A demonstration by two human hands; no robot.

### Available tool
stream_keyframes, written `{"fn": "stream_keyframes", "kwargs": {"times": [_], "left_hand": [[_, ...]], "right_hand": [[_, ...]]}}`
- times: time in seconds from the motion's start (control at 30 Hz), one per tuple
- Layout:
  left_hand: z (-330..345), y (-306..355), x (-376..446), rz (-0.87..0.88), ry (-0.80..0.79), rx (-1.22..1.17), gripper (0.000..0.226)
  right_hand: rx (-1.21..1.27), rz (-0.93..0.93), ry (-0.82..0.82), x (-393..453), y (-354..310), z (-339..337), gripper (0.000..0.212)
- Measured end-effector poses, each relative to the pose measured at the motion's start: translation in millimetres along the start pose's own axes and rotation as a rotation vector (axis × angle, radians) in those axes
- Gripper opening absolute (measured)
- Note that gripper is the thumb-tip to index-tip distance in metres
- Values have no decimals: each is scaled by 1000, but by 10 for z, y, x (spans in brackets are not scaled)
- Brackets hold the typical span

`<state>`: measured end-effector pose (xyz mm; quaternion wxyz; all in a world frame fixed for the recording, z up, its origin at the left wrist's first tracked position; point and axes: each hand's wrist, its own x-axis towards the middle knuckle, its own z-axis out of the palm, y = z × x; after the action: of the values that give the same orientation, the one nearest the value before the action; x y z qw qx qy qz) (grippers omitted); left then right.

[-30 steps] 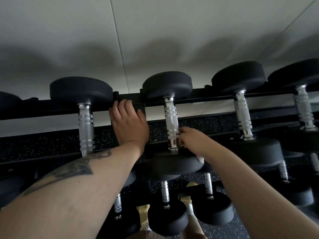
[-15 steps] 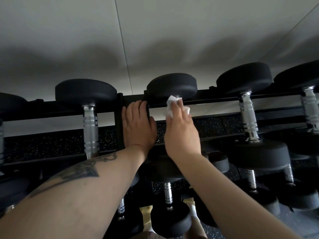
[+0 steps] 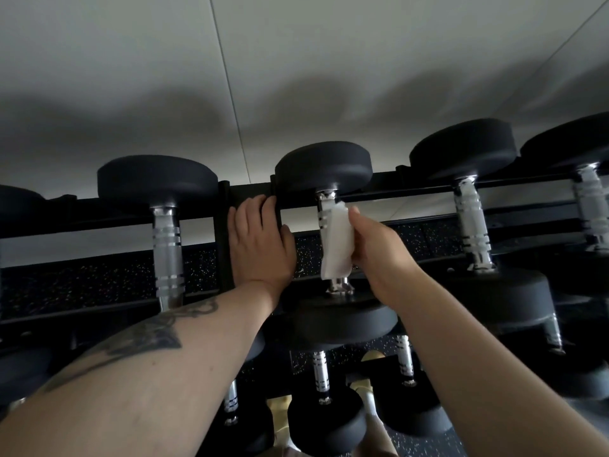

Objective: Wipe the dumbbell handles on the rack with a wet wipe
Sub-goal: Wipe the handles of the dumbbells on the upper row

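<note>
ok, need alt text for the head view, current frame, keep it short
A person's right hand presses a white wet wipe around the chrome handle of the middle dumbbell on a black rack. The left hand rests flat on the rack's upright beside it. More dumbbells sit on either side and on a lower tier.

Around the wrapped handle (image 3: 329, 225) the gap is tight: the left hand (image 3: 260, 245) lies flat on the rack post (image 3: 221, 239) at nine o'clock, black weight heads (image 3: 324, 166) close off twelve and six, while open room runs toward three o'clock up to the next handle (image 3: 473, 225).
</note>
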<state>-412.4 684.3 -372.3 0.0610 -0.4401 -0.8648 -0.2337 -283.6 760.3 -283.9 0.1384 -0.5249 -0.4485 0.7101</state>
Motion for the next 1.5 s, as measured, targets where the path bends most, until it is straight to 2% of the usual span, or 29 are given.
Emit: {"fn": "stream_keyframes", "kwargs": {"times": [0.1, 0.17, 0.23, 0.3, 0.4, 0.47, 0.6, 0.7, 0.77, 0.83, 0.9, 0.97, 1.13, 1.27, 1.33, 1.4, 1.43, 1.5], "left_hand": [[-4, -4, -3, 2, -6, 1, 45], [-10, -1, -4, 8, -19, -1, 45], [-6, 2, -5, 11, -14, 4, 46], [1, -4, -7, 11, 1, 2, 45], [7, 0, 0, -4, 13, 2, 44], [8, 2, -3, 1, 15, 10, 44], [-6, 8, -8, 16, 5, 15, 45], [2, -6, -6, 18, 19, 6, 45], [6, -11, -4, 11, 9, -3, 45], [9, -5, 5, -4, -7, 10, 44], [6, 5, 14, -21, -14, 16, 44], [2, 9, 4, -13, -9, 9, 44], [4, -8, -5, 2, 7, 25, 44], [7, -4, -7, 9, 13, 14, 44], [12, -7, -9, 10, 32, 8, 43], [12, -9, -14, 10, 29, 11, 43], [9, -7, -12, 5, 21, 16, 43], [3, 0, -5, -11, 0, 24, 44]], "right_hand": [[163, 112, 82, 146, -60, 29, 51], [296, 240, 12, 257, -145, 51, 72], [276, 214, 37, 378, -162, 57, 80], [97, 144, 60, 238, -198, 85, 69], [-341, -143, 200, 45, -136, 125, 29], [-492, -231, 159, 17, -93, 183, 29], [-621, -167, 206, 204, -216, 229, 26], [-847, -210, 242, 126, -265, 240, 24], [-1091, -363, 334, -39, -150, 238, 23], [-1239, -681, 443, -176, 38, 214, 31], [-1275, -949, 440, -126, 171, 168, 42], [-1285, -1085, 401, 8, 150, 106, 44], [-1587, -1149, 232, 121, 113, -26, 40], [-1745, -1231, 33, 145, 51, -152, 38], [-1695, -1223, -57, 194, -25, -211, 46], [-1443, -1108, -146, 198, -1, -228, 54], [-1274, -1033, -153, 178, 49, -227, 56], [-932, -925, -35, 81, 149, -214, 52]]}}
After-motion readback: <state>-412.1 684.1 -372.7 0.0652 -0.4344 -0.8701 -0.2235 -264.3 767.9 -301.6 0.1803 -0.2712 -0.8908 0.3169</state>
